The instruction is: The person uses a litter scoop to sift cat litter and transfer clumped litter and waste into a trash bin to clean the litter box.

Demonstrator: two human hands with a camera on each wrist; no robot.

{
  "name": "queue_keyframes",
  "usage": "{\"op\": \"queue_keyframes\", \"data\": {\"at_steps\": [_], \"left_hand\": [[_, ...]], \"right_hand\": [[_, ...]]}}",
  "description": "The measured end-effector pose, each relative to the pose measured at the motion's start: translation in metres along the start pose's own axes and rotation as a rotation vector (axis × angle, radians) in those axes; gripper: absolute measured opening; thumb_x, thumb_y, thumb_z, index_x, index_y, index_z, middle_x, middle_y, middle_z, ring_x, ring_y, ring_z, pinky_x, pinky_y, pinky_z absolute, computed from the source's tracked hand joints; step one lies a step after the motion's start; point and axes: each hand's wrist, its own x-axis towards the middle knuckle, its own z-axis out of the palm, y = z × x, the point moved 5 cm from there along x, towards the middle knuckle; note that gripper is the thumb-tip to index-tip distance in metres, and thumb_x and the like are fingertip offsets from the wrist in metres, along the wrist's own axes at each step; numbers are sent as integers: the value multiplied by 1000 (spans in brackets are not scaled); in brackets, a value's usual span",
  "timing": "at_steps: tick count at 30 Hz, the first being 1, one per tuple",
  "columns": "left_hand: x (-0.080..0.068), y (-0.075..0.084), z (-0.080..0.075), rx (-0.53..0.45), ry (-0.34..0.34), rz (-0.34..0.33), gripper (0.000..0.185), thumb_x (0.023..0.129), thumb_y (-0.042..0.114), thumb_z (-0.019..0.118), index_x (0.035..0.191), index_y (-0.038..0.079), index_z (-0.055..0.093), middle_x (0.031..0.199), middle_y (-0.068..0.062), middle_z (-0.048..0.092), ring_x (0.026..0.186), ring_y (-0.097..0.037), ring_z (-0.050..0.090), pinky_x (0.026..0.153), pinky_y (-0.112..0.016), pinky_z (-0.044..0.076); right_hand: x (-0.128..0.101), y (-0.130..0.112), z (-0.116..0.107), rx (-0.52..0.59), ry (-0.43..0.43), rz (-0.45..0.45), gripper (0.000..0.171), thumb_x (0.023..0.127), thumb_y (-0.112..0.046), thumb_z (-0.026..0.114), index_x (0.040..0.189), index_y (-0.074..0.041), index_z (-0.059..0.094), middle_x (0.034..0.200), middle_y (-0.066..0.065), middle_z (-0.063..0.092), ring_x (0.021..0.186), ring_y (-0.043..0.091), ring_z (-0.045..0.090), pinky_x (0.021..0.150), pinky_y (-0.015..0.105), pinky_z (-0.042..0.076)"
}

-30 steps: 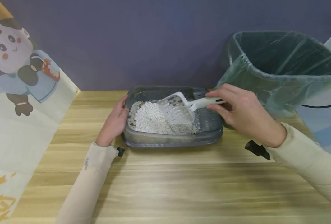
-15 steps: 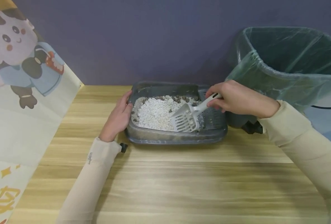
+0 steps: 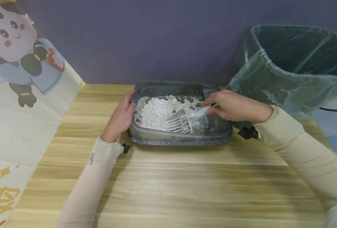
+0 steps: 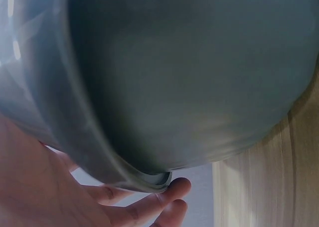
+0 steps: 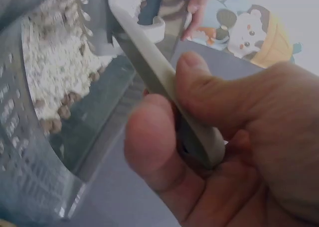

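A grey litter box [image 3: 179, 139] holds white litter [image 3: 154, 112], with several brown clumps [image 3: 182, 99] along its back side. At its left end, my left hand [image 3: 120, 117] grips the rim; the left wrist view shows fingers [image 4: 134, 209] curled under the rim's edge [image 4: 89, 132]. My right hand [image 3: 232, 106] pinches the handle of a white slotted litter scoop [image 3: 182, 120] between thumb and fingers, as the right wrist view shows of the handle [image 5: 154, 72]. The scoop's slotted head is tilted, its front edge down in the litter near the box's front wall.
A bin [image 3: 288, 74] lined with a thin greenish bag stands right of the box, close behind my right forearm. A dark wall [image 3: 157, 41] rises behind the wooden tabletop [image 3: 179, 183]. A panel with a cartoon figure [image 3: 23, 63] borders the left side.
The scoop has come down from above the litter and turned, its head now in the litter and slid leftward. My right hand moved with it. My left hand stays on the rim.
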Motion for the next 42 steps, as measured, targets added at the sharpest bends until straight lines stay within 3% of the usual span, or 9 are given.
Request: {"op": "queue_keyframes", "data": {"at_steps": [4,7,18,26,31,42], "left_hand": [[0,0,0,1,2,3,52,103,30,27,153,25,13,153,-13,20,135,-38,25,106,-60,20],[1,0,1,0,0,3,53,103,34,25,153,26,12,154,-11,19,136,-37,23,107,-58,19],[0,3,2,8,4,-4,52,103,35,25,153,25,14,154,-11,19,135,-37,25,108,-57,20],[1,1,1,4,4,-9,53,102,36,25,153,26,13,154,-11,20,135,-37,26,108,-56,21],[1,-1,0,5,9,-17,53,102,37,25,153,27,14,151,-14,24,132,-39,30,106,-59,24],[1,-1,0,9,7,-9,52,102,35,26,153,26,15,151,-14,23,132,-39,30,106,-58,23]], "right_hand": [[5,-3,10,-3,-3,-32,28,91,-11,62,119,-4,65,110,9,64,78,13,59,64,33,47],[7,-4,16,2,12,-39,28,92,-10,61,118,-2,65,106,9,64,78,16,59,64,35,46],[28,-15,65,79,-64,-57,20,96,-20,55,112,-10,62,83,-5,59,59,11,46,60,32,41],[36,-11,82,137,15,-28,14,93,-21,61,103,-12,65,70,-6,56,49,11,41,47,29,36],[36,-5,86,137,78,-48,10,95,-24,59,98,-15,64,66,-7,52,49,11,39,47,29,35],[29,6,89,167,111,-45,13,96,-30,55,95,-19,62,66,-7,49,51,12,39,49,30,35]]}}
